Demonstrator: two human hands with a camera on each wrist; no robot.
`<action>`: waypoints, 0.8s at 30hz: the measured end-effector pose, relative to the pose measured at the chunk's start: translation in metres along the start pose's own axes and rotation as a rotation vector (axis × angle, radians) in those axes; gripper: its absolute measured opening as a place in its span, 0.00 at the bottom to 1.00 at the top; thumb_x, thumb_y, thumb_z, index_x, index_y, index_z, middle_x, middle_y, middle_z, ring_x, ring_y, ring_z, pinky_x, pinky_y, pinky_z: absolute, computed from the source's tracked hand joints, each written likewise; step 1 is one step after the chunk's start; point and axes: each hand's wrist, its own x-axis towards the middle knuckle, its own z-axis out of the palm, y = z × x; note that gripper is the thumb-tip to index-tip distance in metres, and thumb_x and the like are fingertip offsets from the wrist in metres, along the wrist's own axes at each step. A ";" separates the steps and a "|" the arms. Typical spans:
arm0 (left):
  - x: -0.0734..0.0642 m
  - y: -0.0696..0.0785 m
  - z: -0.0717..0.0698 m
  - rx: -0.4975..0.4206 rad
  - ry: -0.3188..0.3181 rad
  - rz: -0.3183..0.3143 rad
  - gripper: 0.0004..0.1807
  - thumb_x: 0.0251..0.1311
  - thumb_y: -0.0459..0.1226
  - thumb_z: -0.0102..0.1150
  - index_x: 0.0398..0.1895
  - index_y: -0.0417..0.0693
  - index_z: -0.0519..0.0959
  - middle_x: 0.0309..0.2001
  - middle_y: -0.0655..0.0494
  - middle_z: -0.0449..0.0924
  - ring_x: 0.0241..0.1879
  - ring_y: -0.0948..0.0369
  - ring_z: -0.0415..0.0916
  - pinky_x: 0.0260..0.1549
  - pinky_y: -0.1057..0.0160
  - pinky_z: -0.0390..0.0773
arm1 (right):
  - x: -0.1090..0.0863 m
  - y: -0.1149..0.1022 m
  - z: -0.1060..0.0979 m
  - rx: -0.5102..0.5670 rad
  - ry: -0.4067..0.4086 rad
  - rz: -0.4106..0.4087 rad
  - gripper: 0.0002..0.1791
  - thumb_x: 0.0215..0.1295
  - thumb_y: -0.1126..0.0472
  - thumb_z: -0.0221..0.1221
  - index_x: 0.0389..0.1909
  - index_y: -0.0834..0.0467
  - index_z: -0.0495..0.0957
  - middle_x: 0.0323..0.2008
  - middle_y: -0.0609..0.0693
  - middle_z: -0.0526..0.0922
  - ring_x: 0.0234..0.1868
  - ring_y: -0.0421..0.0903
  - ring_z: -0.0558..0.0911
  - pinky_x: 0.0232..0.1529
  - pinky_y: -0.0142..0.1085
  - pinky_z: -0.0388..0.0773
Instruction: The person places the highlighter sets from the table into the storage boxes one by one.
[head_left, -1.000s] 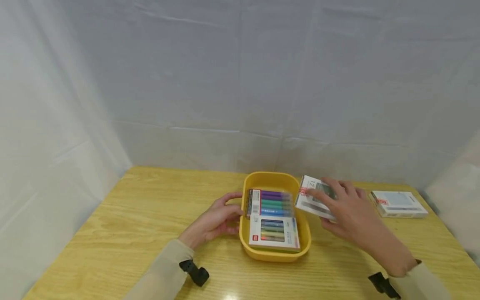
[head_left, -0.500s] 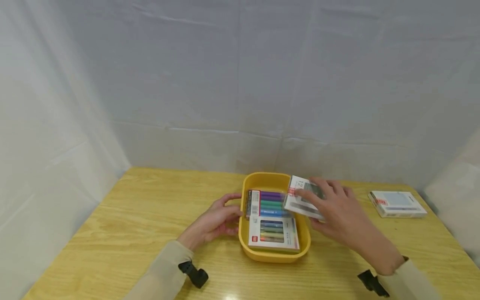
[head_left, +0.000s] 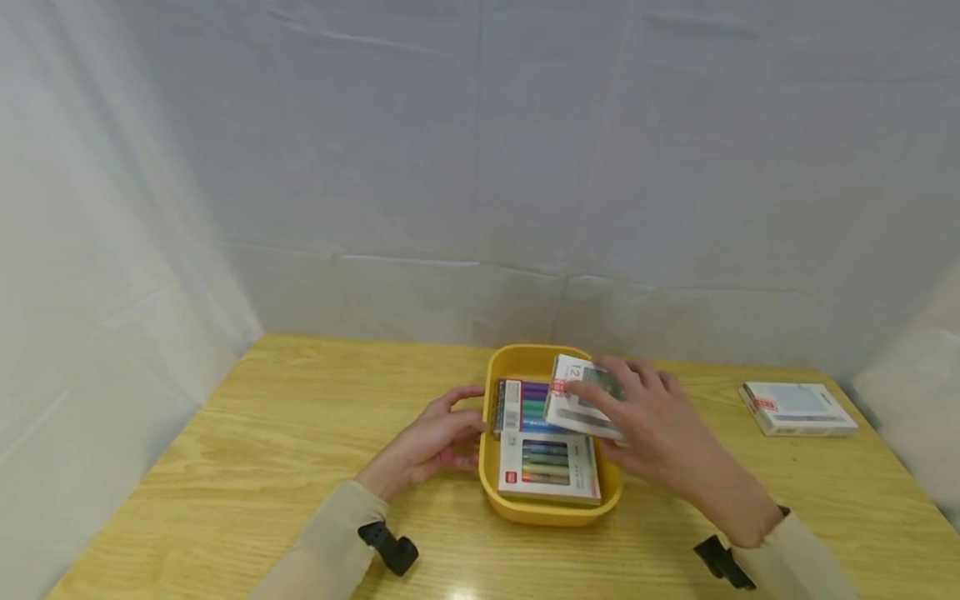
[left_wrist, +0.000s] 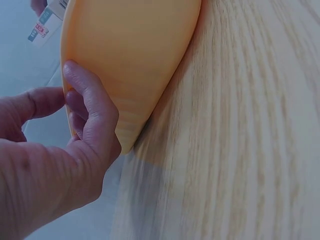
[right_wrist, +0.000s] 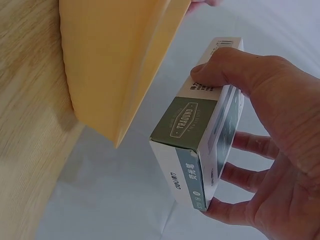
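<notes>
My left hand (head_left: 429,442) pinches the left rim of a yellow plastic basket (head_left: 517,360); in the left wrist view the thumb is at the rim and curled fingers lie against the outer wall. My right hand (head_left: 663,429) grips a white and green box of highlighters (right_wrist: 192,135), thumb on one narrow side and fingers on the opposite one. That box is tilted over the basket's right part, and overlaps a clear pack of coloured pens (head_left: 533,408) inside. In front of this pack lies a white windowed box of pens (head_left: 546,471), also in the basket.
Another white box (head_left: 797,408) with a red sticker lies on the wooden table (head_left: 300,433) at the right. White sheeting (head_left: 420,167) hangs behind the table and along both sides. Black straps (head_left: 387,546) are on both wrists.
My right hand has moved left with the highlighter box, from beside the basket's right rim to above its inside. The left hand and the basket have stayed in place.
</notes>
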 end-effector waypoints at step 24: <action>-0.004 0.003 0.000 0.004 -0.017 0.004 0.33 0.68 0.33 0.53 0.75 0.52 0.58 0.62 0.40 0.75 0.45 0.57 0.77 0.33 0.63 0.80 | 0.010 -0.024 0.008 0.035 -0.035 -0.076 0.40 0.51 0.48 0.78 0.66 0.37 0.73 0.68 0.55 0.71 0.59 0.60 0.75 0.55 0.60 0.78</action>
